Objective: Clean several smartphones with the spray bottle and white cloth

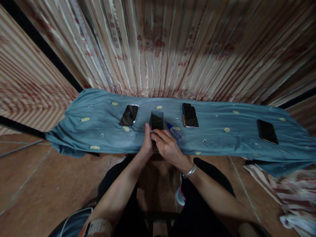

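Note:
A dark phone lies in front of me at the near side of the cloth, and a see-through edge, perhaps a film or case, shows around its far end. My left hand grips the phone's near left side, thumb pointing up along it. Across the near end of the phone bend the fingers of my right hand. They close on something small and pale at the left thumb, too hidden to name. Just right of the phone, a clear tube with a blue tip lies slantwise near my right knuckles.
A blue-green patterned cloth covers the long narrow table. Phones lie in a stacked pair on the left and another pair on the right. A single phone lies far right. A striped curtain hangs behind.

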Available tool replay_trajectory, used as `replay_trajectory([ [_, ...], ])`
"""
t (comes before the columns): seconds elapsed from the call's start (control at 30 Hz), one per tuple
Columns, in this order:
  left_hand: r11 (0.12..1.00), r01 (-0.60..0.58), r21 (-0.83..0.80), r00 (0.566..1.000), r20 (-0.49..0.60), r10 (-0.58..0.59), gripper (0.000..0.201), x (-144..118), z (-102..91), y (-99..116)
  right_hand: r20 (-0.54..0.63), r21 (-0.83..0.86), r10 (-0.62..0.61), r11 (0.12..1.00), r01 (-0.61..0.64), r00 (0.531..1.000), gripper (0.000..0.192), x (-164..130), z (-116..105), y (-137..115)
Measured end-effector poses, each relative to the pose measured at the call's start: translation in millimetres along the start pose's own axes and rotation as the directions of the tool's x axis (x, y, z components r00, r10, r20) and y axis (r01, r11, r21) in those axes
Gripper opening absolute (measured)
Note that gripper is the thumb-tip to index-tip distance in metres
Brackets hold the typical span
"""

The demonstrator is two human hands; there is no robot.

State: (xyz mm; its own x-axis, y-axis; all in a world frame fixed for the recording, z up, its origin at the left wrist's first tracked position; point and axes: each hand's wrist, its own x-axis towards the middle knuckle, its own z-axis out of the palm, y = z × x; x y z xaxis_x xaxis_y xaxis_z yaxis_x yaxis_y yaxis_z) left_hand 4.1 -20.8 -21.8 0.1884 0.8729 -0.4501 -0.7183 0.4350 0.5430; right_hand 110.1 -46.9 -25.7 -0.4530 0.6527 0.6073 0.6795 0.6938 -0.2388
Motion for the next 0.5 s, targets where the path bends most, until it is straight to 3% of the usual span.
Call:
replay_trajectory([
  [0.27, 0.999, 0.001, -0.051, 1.000, 0.010, 0.000, 0.072, -1.5, 2.9, 9.6, -0.035, 0.048, -0.057, 0.997, 0.059, 0.998, 0.037, -4.0, -3.5, -3.9],
  [0.5, 0.999, 0.047, 0.008, 0.998, -0.038, -0.046, 0.081, -8.7, 6.6, 21.2, -0.019, 0.099, -0.089, 0.991, 0.090, 0.996, 0.036, -6.6, -7.8, -3.3],
])
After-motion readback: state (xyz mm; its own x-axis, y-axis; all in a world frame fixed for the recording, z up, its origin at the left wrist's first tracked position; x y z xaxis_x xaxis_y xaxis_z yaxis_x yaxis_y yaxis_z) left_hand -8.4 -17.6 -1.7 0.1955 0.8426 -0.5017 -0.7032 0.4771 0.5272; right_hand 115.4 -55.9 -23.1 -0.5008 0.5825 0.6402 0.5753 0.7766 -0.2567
